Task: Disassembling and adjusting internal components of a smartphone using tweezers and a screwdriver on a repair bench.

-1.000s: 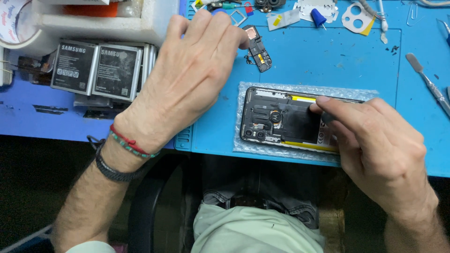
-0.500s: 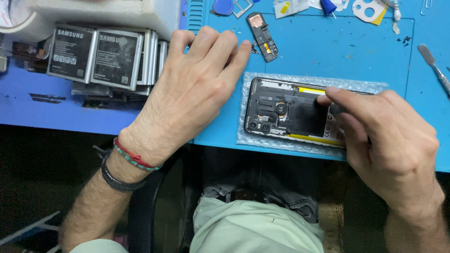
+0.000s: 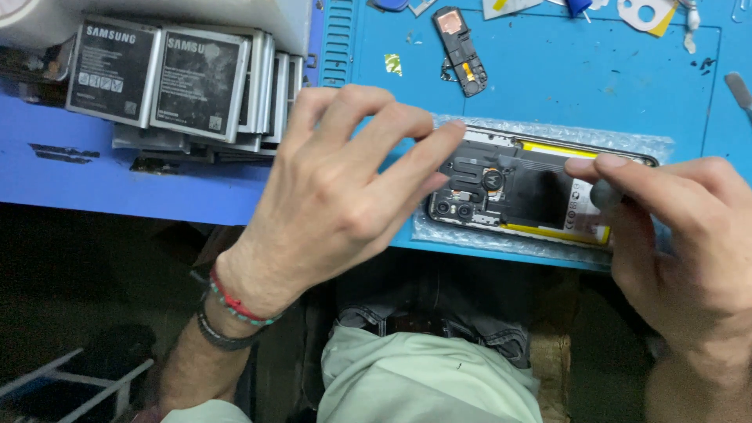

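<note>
An opened phone [image 3: 517, 192] with its back cover off lies on a sheet of bubble wrap [image 3: 548, 131] at the near edge of a blue work mat [image 3: 564, 70]. A dark battery and a circuit board with camera lenses show inside it. My left hand [image 3: 337, 196] hovers at the phone's left end, fingers apart and holding nothing, with its fingertips at the upper left corner. My right hand [image 3: 689, 243] pinches a small grey tool [image 3: 607, 194] between thumb and forefinger over the right part of the phone.
A row of several flat phone batteries [image 3: 157, 78] leans at the far left. A small removed phone part [image 3: 460, 51] lies on the mat beyond the phone. A metal tool's tip [image 3: 740, 88] shows at the right edge. My lap is below the table edge.
My left hand has lifted off the mat and curled its fingers toward the phone's left end. My right hand has shifted slightly right and raised its fingers around the grey tool.
</note>
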